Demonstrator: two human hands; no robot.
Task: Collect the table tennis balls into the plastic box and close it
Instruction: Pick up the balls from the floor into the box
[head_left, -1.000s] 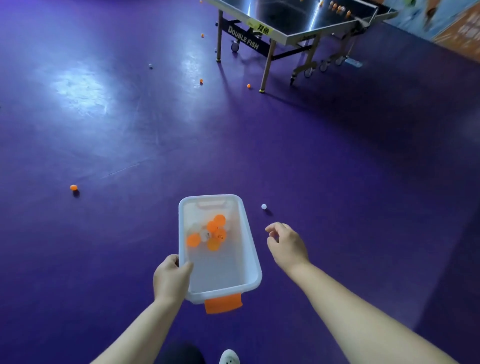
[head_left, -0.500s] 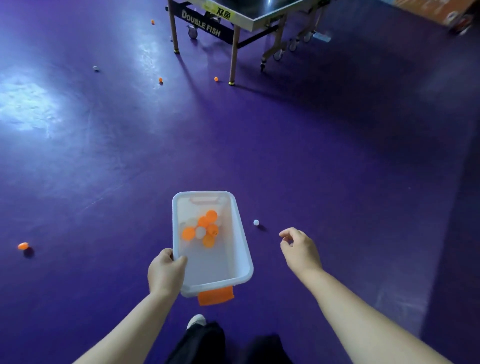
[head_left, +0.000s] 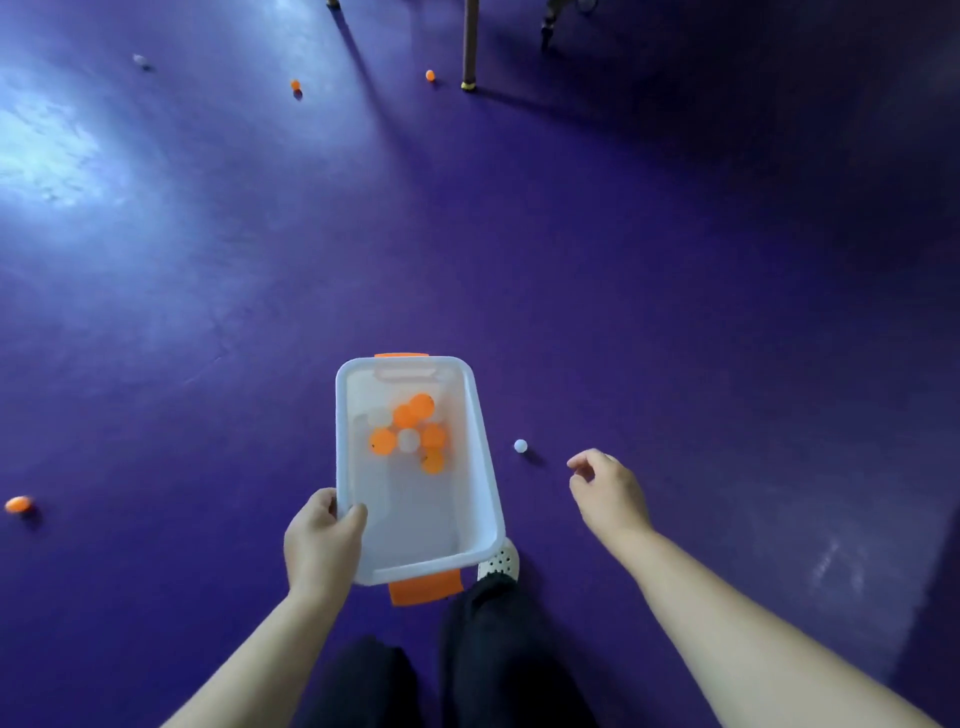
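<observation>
A: Left hand (head_left: 322, 545) has the plastic box (head_left: 483, 467) by its near left rim, thumb over the edge inside, fingers wrapped underneath. The box is held off the purple floor (head_left: 675, 286), open top facing up, no lid on it.

B: And inside?

A: A cluster of table tennis balls (head_left: 410, 434) in the far half, 5 orange and 2 white as far as I can count, touching one another. Orange latch tabs show at both short ends, the near one (head_left: 426, 587) hanging below the rim.

B: Right hand?

A: Right hand (head_left: 608, 493) is out to the right of the box, holding nothing, fingers loosely curled with thumb and forefinger apart. Just beside its fingertips, between hand and box, a white ball (head_left: 520, 446) sits on the floor, not touched.

B: More strays?

A: An orange ball (head_left: 18, 504) far left, 2 more orange ones (head_left: 295, 84) (head_left: 430, 75) up by a table leg (head_left: 470, 47), and a pale one (head_left: 139, 59) at top left. Dark trousers and a white perforated shoe (head_left: 500, 564) show below the box.
</observation>
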